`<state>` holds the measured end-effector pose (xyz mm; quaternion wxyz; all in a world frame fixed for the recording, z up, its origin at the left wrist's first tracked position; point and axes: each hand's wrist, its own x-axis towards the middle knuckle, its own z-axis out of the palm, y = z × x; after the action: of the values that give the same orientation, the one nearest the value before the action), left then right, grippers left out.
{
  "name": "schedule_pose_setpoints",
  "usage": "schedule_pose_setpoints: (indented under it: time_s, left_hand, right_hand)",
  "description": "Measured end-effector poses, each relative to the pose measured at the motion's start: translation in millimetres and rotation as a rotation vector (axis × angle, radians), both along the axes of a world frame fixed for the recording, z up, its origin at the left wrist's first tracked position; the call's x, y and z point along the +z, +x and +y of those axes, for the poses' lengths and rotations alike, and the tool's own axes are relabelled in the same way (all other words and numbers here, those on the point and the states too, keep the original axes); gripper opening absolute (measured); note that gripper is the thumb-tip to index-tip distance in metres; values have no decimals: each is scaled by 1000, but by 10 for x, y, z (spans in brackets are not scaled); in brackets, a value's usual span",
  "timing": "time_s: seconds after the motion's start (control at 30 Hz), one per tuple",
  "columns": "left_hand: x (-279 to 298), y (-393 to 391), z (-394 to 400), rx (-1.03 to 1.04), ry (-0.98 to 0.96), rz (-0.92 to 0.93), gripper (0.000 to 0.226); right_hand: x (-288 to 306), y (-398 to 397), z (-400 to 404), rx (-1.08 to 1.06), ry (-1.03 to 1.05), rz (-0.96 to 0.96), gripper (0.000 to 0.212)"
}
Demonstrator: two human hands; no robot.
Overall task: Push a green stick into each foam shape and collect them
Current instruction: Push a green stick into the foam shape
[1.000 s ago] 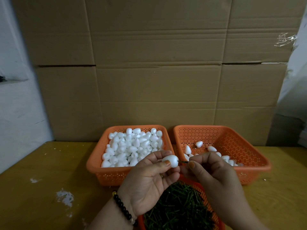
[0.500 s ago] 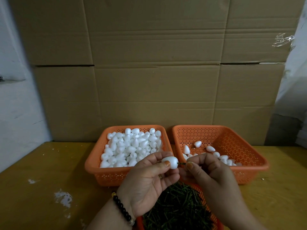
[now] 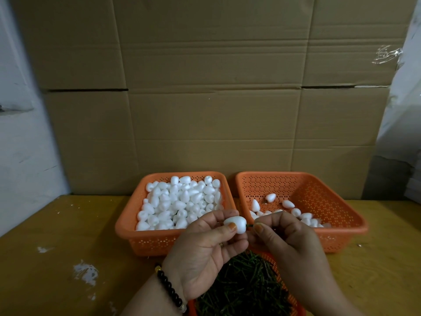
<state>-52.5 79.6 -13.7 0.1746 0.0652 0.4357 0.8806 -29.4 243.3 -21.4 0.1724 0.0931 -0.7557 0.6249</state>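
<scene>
One head-worn view looks forward and down, close over the hands, across the table (image 3: 57, 247) toward cardboard (image 3: 205, 87)

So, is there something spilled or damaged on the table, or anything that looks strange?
Nothing is spilled from the baskets. The only odd things are white scuffs on the yellow table: a larger patch and a small mark, both left of the foam basket. They look like worn paint or residue; I cannot tell which.

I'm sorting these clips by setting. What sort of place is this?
Probably a small workshop or packing area for piecework. Big stacked cardboard boxes wall off a worn wooden table, and orange baskets hold bulk parts: one full of white foam shapes, another of green sticks.
</scene>
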Motion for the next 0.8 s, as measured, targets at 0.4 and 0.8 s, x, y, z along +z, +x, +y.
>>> schedule_pose_setpoints:
  time_s: [0.4, 0.8]
  left_hand:
    - [-9, 3, 5, 2, -26, 15, 21]
    - [-13, 3, 12, 7, -29, 8, 26]
  right_hand:
    - [0, -3, -3, 3, 2, -9, 10]
    - [-24, -20, 2, 15, -3, -3, 12]
